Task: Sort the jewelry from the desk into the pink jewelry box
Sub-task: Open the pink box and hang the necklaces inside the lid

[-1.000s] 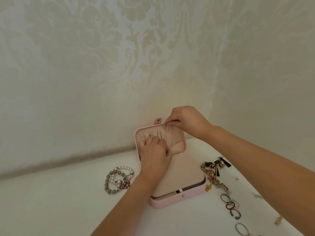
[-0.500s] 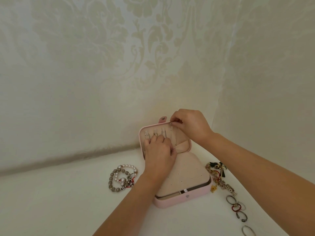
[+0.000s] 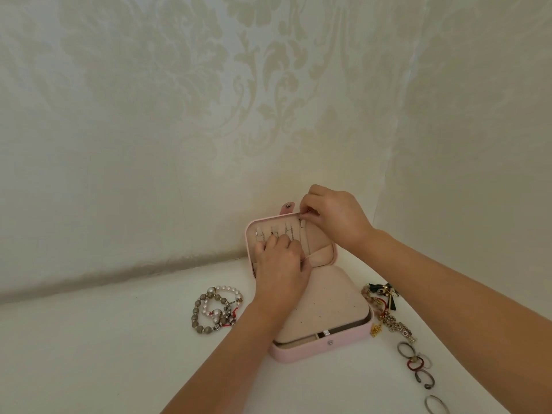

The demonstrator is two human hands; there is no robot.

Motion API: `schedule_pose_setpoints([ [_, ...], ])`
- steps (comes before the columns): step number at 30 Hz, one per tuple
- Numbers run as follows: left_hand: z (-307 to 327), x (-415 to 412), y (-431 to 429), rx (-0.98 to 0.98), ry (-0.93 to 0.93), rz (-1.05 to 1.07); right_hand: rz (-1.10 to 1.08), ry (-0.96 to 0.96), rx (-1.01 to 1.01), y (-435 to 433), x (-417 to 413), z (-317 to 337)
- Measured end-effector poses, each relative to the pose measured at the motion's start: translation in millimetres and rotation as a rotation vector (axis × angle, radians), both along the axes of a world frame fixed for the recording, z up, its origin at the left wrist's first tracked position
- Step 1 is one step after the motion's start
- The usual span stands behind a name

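Home: damask wallpaper, white desk.

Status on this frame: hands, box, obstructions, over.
Right hand pinching thin chain at lid top; left hand curled against lid, grip unclear. Pink box open, lid raised. Bracelets and rings on desk beside it, nothing blocking.

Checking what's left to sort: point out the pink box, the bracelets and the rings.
Pink box (image 3: 301, 351): head view, front wall.
Bracelets (image 3: 215, 314): head view, pearl bead mid-pile.
Rings (image 3: 414, 359): head view, where the rings overlap.
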State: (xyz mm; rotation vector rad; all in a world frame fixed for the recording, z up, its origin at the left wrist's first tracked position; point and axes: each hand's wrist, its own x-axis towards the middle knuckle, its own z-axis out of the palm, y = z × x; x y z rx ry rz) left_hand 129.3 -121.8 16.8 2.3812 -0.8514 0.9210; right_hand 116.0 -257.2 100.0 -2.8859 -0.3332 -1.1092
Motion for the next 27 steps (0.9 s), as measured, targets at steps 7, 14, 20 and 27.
schedule_pose_setpoints([
  [7,0.4,-0.3,0.3,-0.008,0.016,-0.009,0.056,-0.011,-0.042,-3.4,-3.4,-7.4],
  [14,1.6,-2.0,1.3,-0.008,0.049,-0.018,0.064,-0.005,0.037,-3.9,-3.2,-19.3],
  [20,2.0,-3.2,2.1,-0.013,0.052,-0.017,0.052,0.037,0.229,-4.2,-5.1,-21.0],
  [27,4.0,-4.9,3.1,-0.019,0.075,-0.036,-0.052,0.006,0.305,-17.1,-31.0,-28.2],
])
